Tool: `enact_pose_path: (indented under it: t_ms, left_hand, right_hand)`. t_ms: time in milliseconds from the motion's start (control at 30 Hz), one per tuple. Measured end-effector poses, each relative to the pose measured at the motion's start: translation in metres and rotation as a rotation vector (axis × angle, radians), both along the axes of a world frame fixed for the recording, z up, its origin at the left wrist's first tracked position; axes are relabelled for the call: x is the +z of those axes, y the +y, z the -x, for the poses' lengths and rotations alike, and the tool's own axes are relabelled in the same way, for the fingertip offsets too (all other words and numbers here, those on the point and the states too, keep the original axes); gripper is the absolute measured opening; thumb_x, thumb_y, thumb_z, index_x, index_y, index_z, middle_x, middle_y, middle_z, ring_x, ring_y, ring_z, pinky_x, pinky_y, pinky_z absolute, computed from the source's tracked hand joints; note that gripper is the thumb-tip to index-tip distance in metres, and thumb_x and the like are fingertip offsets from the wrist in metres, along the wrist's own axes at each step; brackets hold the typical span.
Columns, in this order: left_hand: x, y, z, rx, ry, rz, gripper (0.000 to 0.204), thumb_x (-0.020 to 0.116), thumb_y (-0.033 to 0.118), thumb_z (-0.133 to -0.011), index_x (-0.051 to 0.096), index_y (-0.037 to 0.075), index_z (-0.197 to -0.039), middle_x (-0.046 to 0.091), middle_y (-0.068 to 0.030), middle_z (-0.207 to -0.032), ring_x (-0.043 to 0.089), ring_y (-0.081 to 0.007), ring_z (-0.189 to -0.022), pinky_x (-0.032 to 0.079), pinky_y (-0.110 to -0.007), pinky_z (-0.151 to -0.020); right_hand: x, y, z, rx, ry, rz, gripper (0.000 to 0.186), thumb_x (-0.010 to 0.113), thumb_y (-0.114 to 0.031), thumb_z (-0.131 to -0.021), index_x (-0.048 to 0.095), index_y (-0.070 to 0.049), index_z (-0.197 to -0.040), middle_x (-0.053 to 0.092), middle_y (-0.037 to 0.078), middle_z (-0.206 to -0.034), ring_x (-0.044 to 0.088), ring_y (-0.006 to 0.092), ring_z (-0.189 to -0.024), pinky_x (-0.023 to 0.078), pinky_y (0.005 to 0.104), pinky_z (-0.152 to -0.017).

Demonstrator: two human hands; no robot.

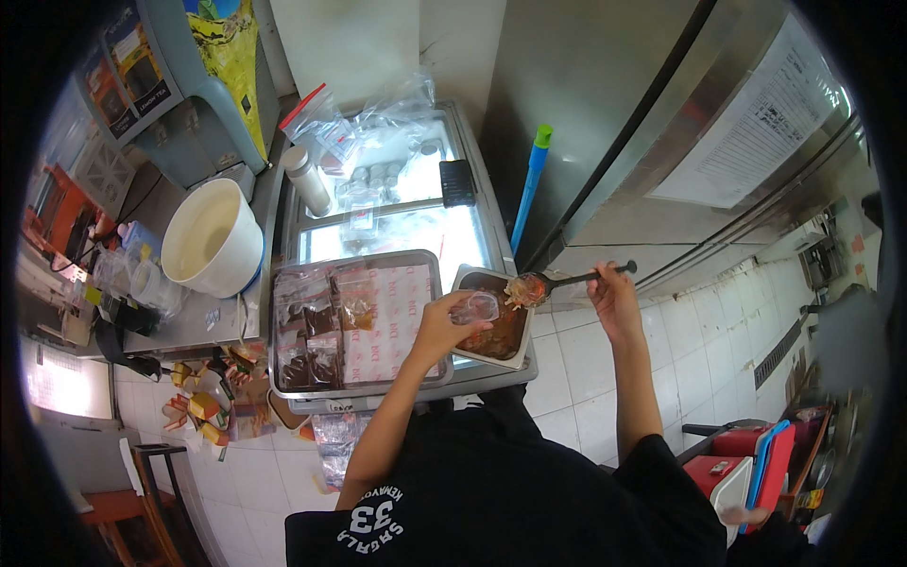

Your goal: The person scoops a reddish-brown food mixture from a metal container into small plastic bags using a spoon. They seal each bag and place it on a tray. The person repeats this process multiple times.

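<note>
Black and long-handled, the spoon (578,279) is carrying a heaped portion of reddish-brown food (525,290) with pale shreds over the right part of the steel pan (493,360), while the small clear plastic container (475,306) is sitting in the grasp just beside it, above the pan's left part. Judging by this arrangement, the person is portioning from the pan into the container. Doing it well is calling for a level spoon, a short path between the two, and a container mouth leaning toward the load, so that any drip is falling back into the pan rather than onto the paper-lined tray (438,274) on the left. Tipping slowly, with the spoon's lip just inside the mouth, is probably helping loose shreds go in together; overfilling or smearing the rim is the likely trouble. The left hand (436,326) is holding the container, its fingers parting only as far as the container's width and bending around it; how hard they are pressing, the view is not showing. The right hand (612,295) is gripping the handle near its far end, fingers curling narrowly about it. Sealed packets (309,321) with dark contents are lying in the tray.
</note>
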State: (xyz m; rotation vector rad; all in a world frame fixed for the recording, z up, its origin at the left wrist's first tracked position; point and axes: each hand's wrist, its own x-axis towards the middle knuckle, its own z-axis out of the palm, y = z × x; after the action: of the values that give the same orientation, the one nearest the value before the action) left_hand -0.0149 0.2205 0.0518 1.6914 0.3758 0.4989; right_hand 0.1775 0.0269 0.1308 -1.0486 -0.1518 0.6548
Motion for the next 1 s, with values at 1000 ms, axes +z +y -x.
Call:
enact_pose_path:
  t_ms: [1000]
  left_hand:
    - [0.039, -0.004, -0.026, -0.039, -0.128, 0.311, 0.045, 0.078, 0.014, -0.066, 0.060, -0.003, -0.104, 0.062, -0.0080, -0.092, 0.058, -0.0126, -0.083, 0.047, -0.025, -0.075]
  right_hand:
    - [0.113, 0.038, 0.063, 0.352, -1.703, 0.266, 0.012, 0.068, -0.004, -0.073, 0.057, -0.002, -0.073, 0.063, 0.009, -0.075, 0.062, 0.0185, -0.064, 0.047, 0.0239, -0.053]
